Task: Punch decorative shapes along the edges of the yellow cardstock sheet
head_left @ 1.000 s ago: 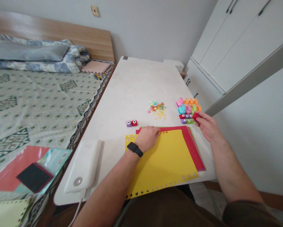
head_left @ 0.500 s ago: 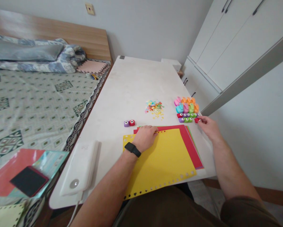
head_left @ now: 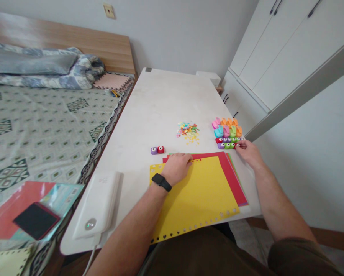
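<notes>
A yellow sheet of paper (head_left: pixel 197 191) with small shapes punched along its edges lies on top of coloured sheets, a red sheet (head_left: pixel 232 180) showing at its right. My left hand (head_left: pixel 176 168), wearing a black watch, is closed at the yellow sheet's top edge; its fingertips are partly hidden. At the right, my right hand (head_left: pixel 249 152) pinches a small red paper punch (head_left: pixel 236 146) at the end of the front row of punches. Beside it stand green punches (head_left: pixel 229 146) and a purple one. Larger coloured punches (head_left: pixel 226 131) form rows behind.
A purple punch (head_left: pixel 154 150) and a red punch (head_left: pixel 160 149) stand left of centre, beyond the sheets. Paper confetti (head_left: pixel 188 130) is heaped mid-table. A white device (head_left: pixel 97 205) with a cable lies at the left edge. A bed (head_left: pixel 45 126) adjoins the table's left side.
My right hand has moved slightly left with the red punch, closing the gap to the green punches in the front row. My left hand stays on the yellow sheet.
</notes>
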### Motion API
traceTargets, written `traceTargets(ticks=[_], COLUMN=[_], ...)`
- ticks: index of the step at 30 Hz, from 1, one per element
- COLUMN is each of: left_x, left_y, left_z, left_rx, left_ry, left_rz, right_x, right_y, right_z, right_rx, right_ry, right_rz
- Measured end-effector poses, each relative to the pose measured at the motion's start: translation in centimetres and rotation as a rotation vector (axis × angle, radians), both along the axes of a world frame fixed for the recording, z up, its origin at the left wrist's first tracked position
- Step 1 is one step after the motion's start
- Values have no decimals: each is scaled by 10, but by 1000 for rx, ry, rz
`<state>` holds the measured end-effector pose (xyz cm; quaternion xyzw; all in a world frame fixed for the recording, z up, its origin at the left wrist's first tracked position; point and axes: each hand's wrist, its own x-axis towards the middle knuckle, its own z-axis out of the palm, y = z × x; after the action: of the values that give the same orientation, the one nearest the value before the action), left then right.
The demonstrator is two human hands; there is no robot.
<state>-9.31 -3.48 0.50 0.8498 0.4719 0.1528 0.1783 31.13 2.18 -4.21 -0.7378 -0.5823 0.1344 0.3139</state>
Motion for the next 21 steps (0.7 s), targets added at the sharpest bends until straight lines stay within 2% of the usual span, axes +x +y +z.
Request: traceTargets(ticks=[10,17,21], left_x=[0,0,0], left_y=[0,1,1], left_z=[0,-3,-3], left_rx=[-7,7,10], left_ry=[10,-1,4], left_rz=[0,-2,2], right_x=[6,0,-1], right_y=[-1,-4,-8], right_z=[-8,-2,4], right_rx=[3,4,27], right_ry=[34,-5,-28], right_rz=[33,25,-35])
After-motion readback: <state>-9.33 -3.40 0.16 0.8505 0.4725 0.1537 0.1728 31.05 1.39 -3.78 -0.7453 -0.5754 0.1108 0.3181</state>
